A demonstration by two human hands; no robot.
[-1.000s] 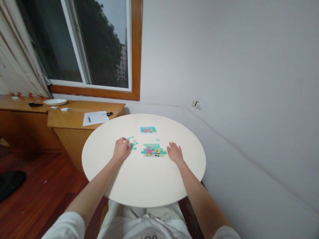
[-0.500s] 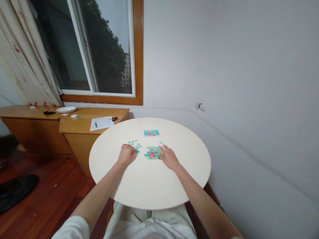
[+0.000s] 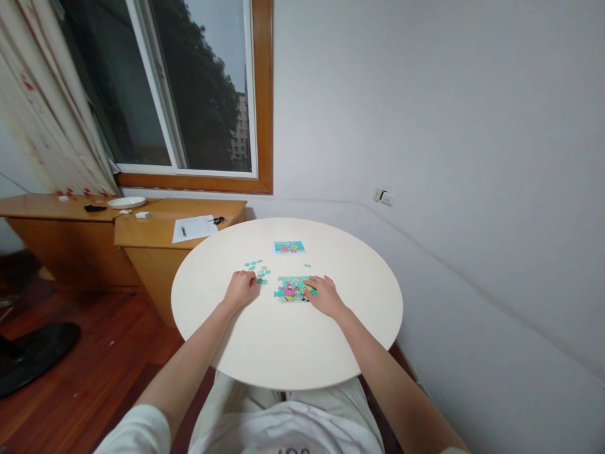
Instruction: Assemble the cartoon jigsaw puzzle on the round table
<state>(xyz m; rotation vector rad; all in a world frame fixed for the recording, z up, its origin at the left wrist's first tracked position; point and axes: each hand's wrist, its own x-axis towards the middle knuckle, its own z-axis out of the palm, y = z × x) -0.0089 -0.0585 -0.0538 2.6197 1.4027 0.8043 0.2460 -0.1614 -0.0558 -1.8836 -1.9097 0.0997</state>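
A half-built cartoon jigsaw (image 3: 292,289) lies near the middle of a round white table (image 3: 283,353). My right hand (image 3: 324,295) rests flat on the jigsaw's right part, fingers stretched out over it. My left hand (image 3: 241,288) lies curled on the table just left of it, fingertips at a scatter of loose teal pieces (image 3: 258,270); what its fingers hold, if anything, is hidden. A small reference picture (image 3: 288,247) lies farther back, and one stray piece (image 3: 307,265) sits behind the jigsaw.
Wooden cabinets (image 3: 142,243) stand left of the table, bearing a sheet of paper (image 3: 193,228), keys, a white plate (image 3: 125,202) and small items. A window is behind them. A grey wall ledge (image 3: 472,340) runs along the right. A black object (image 3: 33,353) lies on the wood floor.
My right hand slid left from the bare table onto the jigsaw's right part. My left hand stayed curled by the loose pieces. The view shifted a little to the left.
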